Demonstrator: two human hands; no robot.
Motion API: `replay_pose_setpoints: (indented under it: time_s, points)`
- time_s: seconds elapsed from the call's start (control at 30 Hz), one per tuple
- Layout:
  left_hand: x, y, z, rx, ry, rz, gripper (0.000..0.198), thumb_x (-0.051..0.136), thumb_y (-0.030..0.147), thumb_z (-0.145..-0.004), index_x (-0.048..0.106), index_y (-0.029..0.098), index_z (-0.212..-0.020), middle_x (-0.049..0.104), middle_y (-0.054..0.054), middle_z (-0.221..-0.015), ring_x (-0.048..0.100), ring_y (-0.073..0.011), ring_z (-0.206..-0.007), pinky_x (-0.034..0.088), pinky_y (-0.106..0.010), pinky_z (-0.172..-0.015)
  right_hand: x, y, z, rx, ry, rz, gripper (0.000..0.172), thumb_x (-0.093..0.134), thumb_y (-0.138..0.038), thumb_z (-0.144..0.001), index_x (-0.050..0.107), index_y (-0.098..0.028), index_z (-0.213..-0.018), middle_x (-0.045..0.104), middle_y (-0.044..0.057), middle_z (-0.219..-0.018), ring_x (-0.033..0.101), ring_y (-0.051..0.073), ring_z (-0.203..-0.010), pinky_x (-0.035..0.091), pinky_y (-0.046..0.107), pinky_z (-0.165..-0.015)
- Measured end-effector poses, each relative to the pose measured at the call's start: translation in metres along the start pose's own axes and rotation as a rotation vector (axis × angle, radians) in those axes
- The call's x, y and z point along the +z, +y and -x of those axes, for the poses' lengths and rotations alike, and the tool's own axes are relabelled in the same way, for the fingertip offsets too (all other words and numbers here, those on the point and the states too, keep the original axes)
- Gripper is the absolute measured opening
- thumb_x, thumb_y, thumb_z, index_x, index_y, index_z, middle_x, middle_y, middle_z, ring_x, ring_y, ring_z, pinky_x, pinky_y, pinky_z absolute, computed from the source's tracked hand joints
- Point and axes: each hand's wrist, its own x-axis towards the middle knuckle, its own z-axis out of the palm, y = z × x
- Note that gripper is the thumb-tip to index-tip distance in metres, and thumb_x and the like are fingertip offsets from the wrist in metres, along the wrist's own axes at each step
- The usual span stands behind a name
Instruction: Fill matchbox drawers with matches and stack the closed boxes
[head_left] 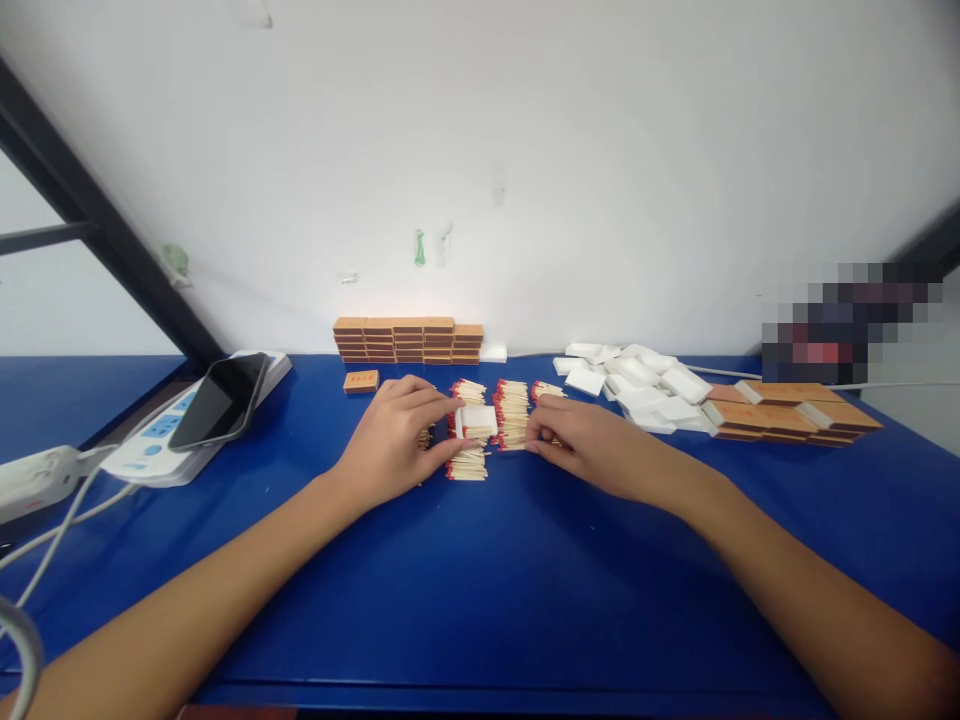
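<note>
My left hand grips the left end of a small white matchbox tray between thumb and fingers. Some matches lie in that tray, which rests over a row of red-tipped matches. Just right of it runs another row of matches. My right hand is closed in a pinch at the third row of matches, partly covering it; what its fingertips hold is hidden. More matches show in part behind my left fingers. Beyond my left hand lies a single orange matchbox.
Stacked orange matchboxes stand against the wall. At right lie a heap of white trays and piled matchbox sleeves. A phone rests on a power strip at left, with white cables. The tabletop is blue.
</note>
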Motion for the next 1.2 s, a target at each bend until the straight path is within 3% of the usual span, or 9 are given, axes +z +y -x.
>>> replay_pose_setpoints:
  time_s: [0.17, 0.33, 0.63, 0.87, 1.03, 1.2]
  points:
    - [0.0, 0.002, 0.001, 0.003, -0.013, -0.008, 0.04, 0.075, 0.045, -0.095, 0.074, 0.017, -0.124, 0.078, -0.01, -0.106, 0.064, -0.0294, -0.105, 0.052, -0.047, -0.09, -0.013, -0.013, 0.002, 0.013, 0.096, 0.009, 0.016, 0.048, -0.023, -0.104, 0.059, -0.022, -0.093, 0.059, 0.005, -0.096, 0.056, 0.017, -0.076, 0.045, 0.031, -0.07]
    - [0.003, 0.008, 0.001, 0.017, -0.002, 0.024, 0.037, 0.076, 0.045, -0.095, 0.074, 0.019, -0.122, 0.078, -0.009, -0.103, 0.066, -0.0287, -0.104, 0.05, -0.047, -0.091, -0.007, -0.026, 0.001, -0.01, 0.21, 0.035, 0.015, 0.048, -0.028, -0.106, 0.059, -0.022, -0.098, 0.06, 0.006, -0.099, 0.058, 0.018, -0.077, 0.047, 0.032, -0.071]
    - [0.004, 0.02, 0.0, 0.038, 0.015, 0.097, 0.039, 0.078, 0.043, -0.094, 0.074, 0.018, -0.123, 0.078, -0.009, -0.101, 0.066, -0.0285, -0.103, 0.051, -0.049, -0.094, 0.009, -0.038, -0.003, -0.046, 0.245, 0.045, 0.015, 0.047, -0.023, -0.106, 0.059, -0.02, -0.098, 0.061, 0.006, -0.098, 0.059, 0.018, -0.078, 0.048, 0.033, -0.072]
    - [0.004, 0.014, 0.0, 0.019, 0.029, 0.082, 0.037, 0.077, 0.043, -0.094, 0.074, 0.019, -0.12, 0.078, -0.008, -0.099, 0.066, -0.0275, -0.102, 0.051, -0.046, -0.091, -0.001, -0.03, -0.002, -0.019, 0.295, -0.076, 0.016, 0.05, -0.025, -0.106, 0.063, -0.022, -0.098, 0.062, 0.005, -0.095, 0.059, 0.017, -0.078, 0.046, 0.032, -0.073]
    - [0.002, 0.005, 0.0, 0.011, 0.057, 0.038, 0.038, 0.078, 0.045, -0.093, 0.075, 0.015, -0.116, 0.078, -0.009, -0.099, 0.066, -0.0267, -0.098, 0.052, -0.045, -0.087, -0.011, -0.007, -0.001, 0.062, 0.141, -0.008, 0.014, 0.056, -0.021, -0.1, 0.066, -0.021, -0.089, 0.061, 0.004, -0.09, 0.057, 0.016, -0.074, 0.042, 0.031, -0.069]
    - [0.0, 0.006, -0.001, 0.026, 0.049, 0.022, 0.037, 0.076, 0.043, -0.095, 0.075, 0.013, -0.117, 0.078, -0.009, -0.1, 0.065, -0.027, -0.098, 0.052, -0.045, -0.086, -0.003, 0.005, -0.005, 0.02, 0.022, -0.027, 0.013, 0.059, -0.018, -0.097, 0.071, -0.021, -0.092, 0.063, 0.005, -0.094, 0.058, 0.017, -0.079, 0.043, 0.03, -0.07]
